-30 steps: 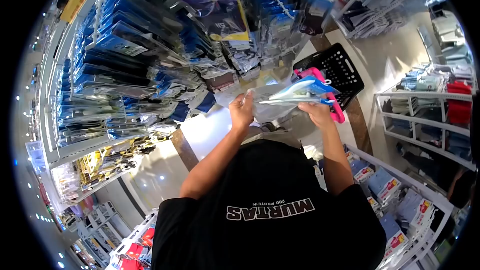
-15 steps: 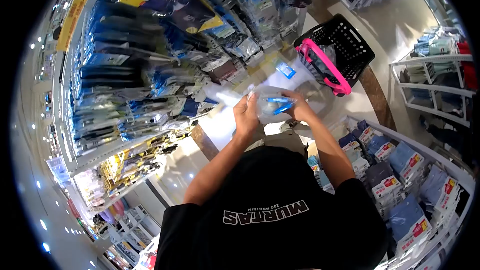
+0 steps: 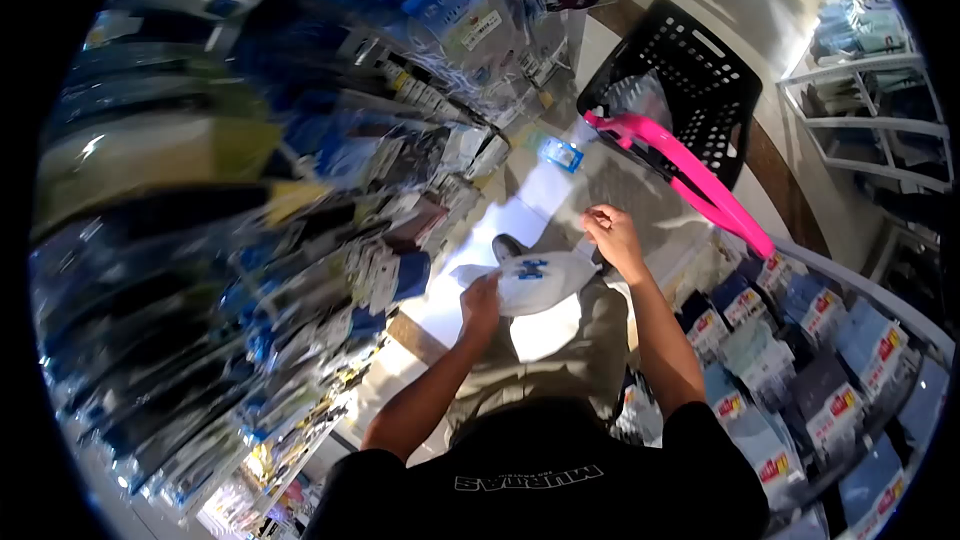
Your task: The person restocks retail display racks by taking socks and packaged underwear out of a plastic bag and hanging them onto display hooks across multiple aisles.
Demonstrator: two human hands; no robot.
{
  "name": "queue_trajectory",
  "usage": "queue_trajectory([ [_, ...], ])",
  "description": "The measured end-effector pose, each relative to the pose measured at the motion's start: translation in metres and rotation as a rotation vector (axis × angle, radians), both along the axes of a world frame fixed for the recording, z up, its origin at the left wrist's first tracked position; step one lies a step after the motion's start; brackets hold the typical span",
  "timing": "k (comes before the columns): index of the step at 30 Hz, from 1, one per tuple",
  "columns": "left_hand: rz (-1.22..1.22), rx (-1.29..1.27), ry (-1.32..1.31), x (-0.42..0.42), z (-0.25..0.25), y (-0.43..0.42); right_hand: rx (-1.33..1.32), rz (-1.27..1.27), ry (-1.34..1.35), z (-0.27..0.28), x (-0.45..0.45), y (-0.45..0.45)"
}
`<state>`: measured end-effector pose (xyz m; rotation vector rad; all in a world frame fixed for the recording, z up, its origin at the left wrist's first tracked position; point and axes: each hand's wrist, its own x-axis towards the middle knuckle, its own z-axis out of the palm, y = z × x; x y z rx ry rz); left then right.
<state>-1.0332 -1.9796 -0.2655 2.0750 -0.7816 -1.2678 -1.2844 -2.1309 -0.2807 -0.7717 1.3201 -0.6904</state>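
Note:
A clear, whitish plastic bag [image 3: 545,285] with blue print stretches between my two hands, low in front of my legs. My left hand [image 3: 480,308] is closed on the bag's left edge. My right hand [image 3: 613,236] has its fingers pinched together at the upper right corner of the same bag. What lies inside the bag, if anything, is too blurred to tell. Ahead of the hands, a small blue-and-white packet [image 3: 562,155] lies low, near the basket.
A black shopping basket [image 3: 700,80] with a pink handle [image 3: 690,175] stands ahead to the right, with clear plastic inside. Racks of hanging packaged goods [image 3: 250,160] line the left. A shelf of folded blue-grey packs [image 3: 800,380] borders the right.
The bag and both hands have moved lower, nearer my legs. My hands are farther apart, with the bag spread between them. My view has shifted closer to the left rack.

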Motion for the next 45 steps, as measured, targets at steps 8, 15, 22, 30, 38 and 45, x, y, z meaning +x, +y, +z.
queue_trajectory([
  [8, -0.265, -0.203, -0.162, -0.008, -0.202, -0.011, -0.144, 0.653, 0.93, -0.43, -0.024, 0.001],
  [15, -0.23, -0.138, -0.025, 0.011, -0.272, -0.049, 0.039, 0.779, 1.026, -0.522, 0.018, -0.092],
  [22, -0.242, -0.233, 0.232, 0.022, -0.334, -0.049, -0.144, 0.498, 1.121, -0.606, 0.059, -0.14],
  [30, -0.117, -0.188, 0.221, 0.013, -0.328, -0.062, 0.163, 0.516, 1.069, -0.596, 0.066, -0.107],
  [38, -0.08, -0.101, 0.075, -0.014, -0.222, -0.077, 0.305, 0.631, 0.996, -0.492, 0.038, -0.052],
  [45, -0.03, -0.111, -0.039, -0.034, -0.086, -0.078, -0.073, 0.585, 0.56, -0.361, -0.048, 0.009],
])
